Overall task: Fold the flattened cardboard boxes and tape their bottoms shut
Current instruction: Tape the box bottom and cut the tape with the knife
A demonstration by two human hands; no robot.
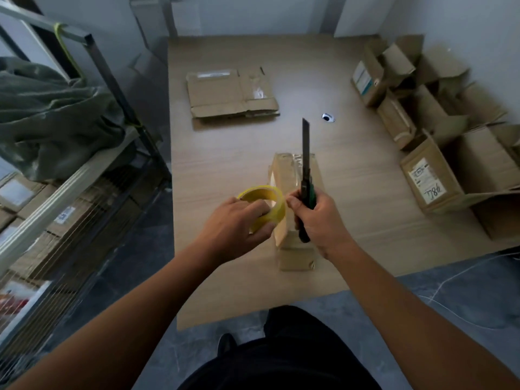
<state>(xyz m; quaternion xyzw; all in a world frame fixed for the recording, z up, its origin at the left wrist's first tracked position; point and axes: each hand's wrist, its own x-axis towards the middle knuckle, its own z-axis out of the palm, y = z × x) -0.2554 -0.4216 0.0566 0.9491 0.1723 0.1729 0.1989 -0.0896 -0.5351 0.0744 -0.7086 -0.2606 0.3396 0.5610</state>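
- Two hands meet just above one box, which stands on the table nearest the person. Its upturned face is glossy with a strip already laid along it.
- Left hand is curled round the yellow tape, fingers hooked into the core and thumb against the outer band. The roll is held at the box's left edge, likely to keep the strip taut for a cut.
- Right hand is closed in a fist on the knife, the green handle in the palm. The blade is out and points away from the body, over the box.
- Its thumb tip lies right beside the roll, seemingly steadying the strip's end. Any strip between roll and box is too faint to make out.
- As I judge it, sealing this bottom is nearly done and the cut comes next.
- Flats wait in a stack at the far side, well apart from the hands.
- Finished boxes crowd the right edge, out of the working space.
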